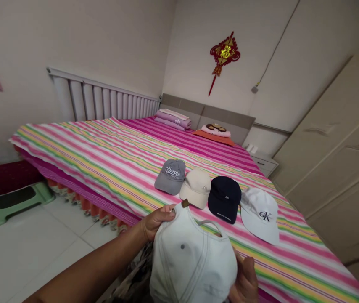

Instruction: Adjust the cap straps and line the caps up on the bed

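A pale, nearly white baseball cap [192, 256] is held up close in front of me, its back strap opening toward the bed. My left hand [157, 221] pinches the strap end at the cap's upper left, near a brown tab. Around the cap's lower right side my right hand [245, 277] is closed, with part of its fingers hidden behind the fabric. Beyond it, in a row on the bed, lie a grey cap [170, 176], a beige cap [196, 188], a navy cap [224, 199] and a white cap with black letters [260, 215].
The bed [97, 155] has a striped cover. Folded purple bedding [173, 120] and an orange pillow [214, 135] lie by the headboard. A green stool [12, 204] stands on the tiles at left; a wardrobe [333, 168] and nightstand [264, 163] are at right.
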A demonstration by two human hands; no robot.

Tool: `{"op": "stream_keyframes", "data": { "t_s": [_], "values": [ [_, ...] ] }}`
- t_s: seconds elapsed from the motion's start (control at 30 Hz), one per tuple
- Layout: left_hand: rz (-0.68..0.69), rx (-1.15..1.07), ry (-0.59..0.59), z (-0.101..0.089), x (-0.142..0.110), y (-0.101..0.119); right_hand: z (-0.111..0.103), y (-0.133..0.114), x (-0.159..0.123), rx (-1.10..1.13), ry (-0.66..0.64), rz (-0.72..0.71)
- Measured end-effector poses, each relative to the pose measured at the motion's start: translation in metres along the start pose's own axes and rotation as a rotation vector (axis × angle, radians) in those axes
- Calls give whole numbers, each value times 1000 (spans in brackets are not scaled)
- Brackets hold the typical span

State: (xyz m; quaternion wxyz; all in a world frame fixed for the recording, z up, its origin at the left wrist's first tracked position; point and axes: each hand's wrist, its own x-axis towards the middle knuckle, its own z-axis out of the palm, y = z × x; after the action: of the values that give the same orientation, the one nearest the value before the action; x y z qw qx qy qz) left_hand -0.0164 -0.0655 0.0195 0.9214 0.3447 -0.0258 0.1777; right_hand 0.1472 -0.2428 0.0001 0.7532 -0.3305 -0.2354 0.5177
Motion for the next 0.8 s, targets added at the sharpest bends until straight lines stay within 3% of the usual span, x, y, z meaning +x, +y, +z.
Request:
{"op": "stream_keyframes", "data": {
  "t_s": [0.13, 0.33, 0.8],
  "values": [
    [-62, 66, 59, -1, -3, 2, 1, 0, 2, -55, -102, 76],
    [-132, 189, 117, 6, -5, 7, 16, -4, 4, -18, -255, 56],
    [-168, 352, 199, 24, -8, 19, 41, -15, -12, -17, -20, -47]
  ]
}}
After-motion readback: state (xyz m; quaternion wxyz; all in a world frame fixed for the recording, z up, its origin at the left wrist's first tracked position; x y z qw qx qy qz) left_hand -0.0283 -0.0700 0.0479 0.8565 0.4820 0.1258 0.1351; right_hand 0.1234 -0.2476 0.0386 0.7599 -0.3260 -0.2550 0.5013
